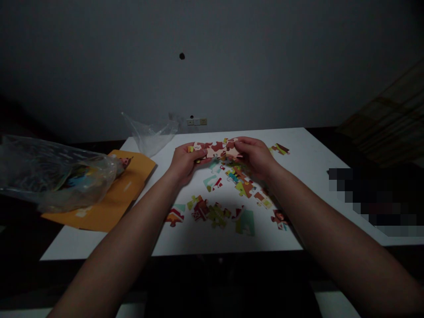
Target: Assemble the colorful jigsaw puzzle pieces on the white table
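Observation:
Between my two hands is a strip of joined jigsaw puzzle pieces (216, 149), printed with brown patches on cream, raised above the table. My left hand (185, 162) grips its left end, thumb on top. The right end is pinched by my right hand (256, 155), also with the thumb on the face. Below them, loose puzzle pieces (241, 181) lie scattered over the white table (185, 240). Nearer the front edge are a green piece cluster (218, 215), a teal piece (245, 222) and a red-and-orange piece (175, 215). My hands hide part of the pile.
At the left, a clear plastic bag (82, 185) with colourful contents rests on an orange envelope (115, 198). Another clear bag (152, 137) stands at the back left. One piece group (281, 149) lies at the back right. A wall socket (196, 122) sits behind the table.

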The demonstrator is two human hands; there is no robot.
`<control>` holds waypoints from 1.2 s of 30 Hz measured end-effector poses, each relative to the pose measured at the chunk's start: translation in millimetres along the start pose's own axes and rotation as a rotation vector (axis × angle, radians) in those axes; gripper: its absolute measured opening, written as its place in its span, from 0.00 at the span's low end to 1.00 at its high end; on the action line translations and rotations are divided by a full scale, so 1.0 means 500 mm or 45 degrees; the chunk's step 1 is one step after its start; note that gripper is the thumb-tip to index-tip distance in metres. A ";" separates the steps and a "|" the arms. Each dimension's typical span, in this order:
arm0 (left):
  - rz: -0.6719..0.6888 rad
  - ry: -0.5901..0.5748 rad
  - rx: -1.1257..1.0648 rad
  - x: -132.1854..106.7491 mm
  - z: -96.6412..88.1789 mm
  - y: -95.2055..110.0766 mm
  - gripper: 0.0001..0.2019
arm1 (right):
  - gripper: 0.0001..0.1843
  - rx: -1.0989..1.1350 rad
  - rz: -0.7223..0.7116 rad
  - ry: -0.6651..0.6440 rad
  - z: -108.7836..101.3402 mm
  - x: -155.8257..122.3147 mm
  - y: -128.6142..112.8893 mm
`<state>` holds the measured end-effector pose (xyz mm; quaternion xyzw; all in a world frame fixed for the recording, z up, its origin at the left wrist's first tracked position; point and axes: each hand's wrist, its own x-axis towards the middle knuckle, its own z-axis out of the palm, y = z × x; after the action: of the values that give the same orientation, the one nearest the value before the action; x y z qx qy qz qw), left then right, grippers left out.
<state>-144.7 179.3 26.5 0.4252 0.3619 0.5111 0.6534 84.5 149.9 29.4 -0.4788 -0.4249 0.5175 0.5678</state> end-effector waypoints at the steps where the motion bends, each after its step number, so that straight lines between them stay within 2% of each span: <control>1: -0.001 0.002 -0.002 0.000 0.000 0.000 0.15 | 0.16 0.004 0.008 -0.002 0.000 0.000 0.000; 11: 0.009 -0.023 0.014 -0.002 -0.002 -0.003 0.15 | 0.17 0.022 0.040 -0.048 0.005 0.000 0.007; 20: 0.034 -0.021 0.032 -0.004 -0.003 0.008 0.16 | 0.16 -0.039 0.019 -0.172 -0.008 0.002 0.008; 24: 0.037 -0.022 0.053 -0.006 -0.002 0.015 0.16 | 0.12 0.065 0.118 -0.189 -0.014 0.005 -0.001; 28: 0.037 0.001 0.085 -0.009 0.000 0.024 0.16 | 0.13 0.133 0.214 -0.221 -0.019 0.010 -0.008; 36: 0.023 0.016 0.109 -0.014 0.008 0.030 0.16 | 0.13 0.066 0.164 -0.181 -0.030 0.023 -0.003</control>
<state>-148.2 173.7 42.3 0.4529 0.3838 0.5036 0.6277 100.5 159.7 28.0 -0.4522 -0.4190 0.5963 0.5141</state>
